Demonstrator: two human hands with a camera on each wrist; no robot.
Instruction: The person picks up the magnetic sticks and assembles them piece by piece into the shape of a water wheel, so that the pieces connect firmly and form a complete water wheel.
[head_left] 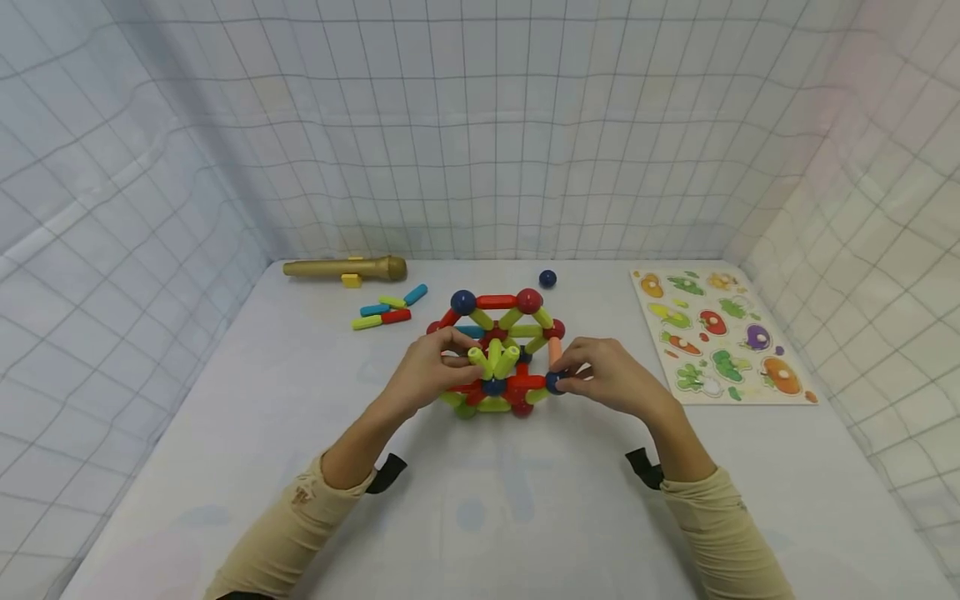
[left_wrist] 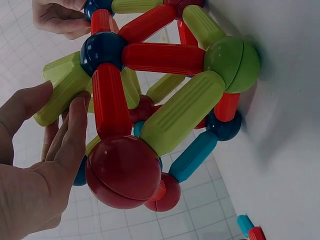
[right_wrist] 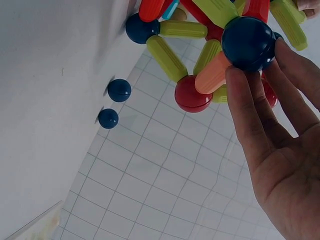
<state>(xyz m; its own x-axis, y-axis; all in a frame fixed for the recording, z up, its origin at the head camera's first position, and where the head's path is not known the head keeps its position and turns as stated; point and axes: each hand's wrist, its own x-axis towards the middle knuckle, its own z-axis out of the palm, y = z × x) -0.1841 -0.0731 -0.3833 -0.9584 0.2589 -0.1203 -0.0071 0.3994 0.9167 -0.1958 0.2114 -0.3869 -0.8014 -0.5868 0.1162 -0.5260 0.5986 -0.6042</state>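
A ball-and-rod magnetic building frame [head_left: 494,407] stands mid-table, made of red, blue and green balls joined by coloured rods. My left hand [head_left: 427,372] is at its left front and pinches a yellow-green rod [left_wrist: 61,96], one of several that stick out from the front blue ball [left_wrist: 103,52]. At the right corner, my right hand [head_left: 617,379] grips another blue ball [right_wrist: 248,44] between thumb and fingers. From that ball an orange rod [right_wrist: 212,73] runs to a red ball [right_wrist: 193,95]. The fingers partly cover the gripped ball in the head view.
Loose rods [head_left: 382,318] lie left of the frame, below a gold toy microphone [head_left: 337,268]. Behind the frame sits a loose blue ball [head_left: 547,278]; the right wrist view shows two. A vegetable puzzle board [head_left: 723,337] lies at right. Grid-patterned cloth walls [head_left: 480,133] surround the table.
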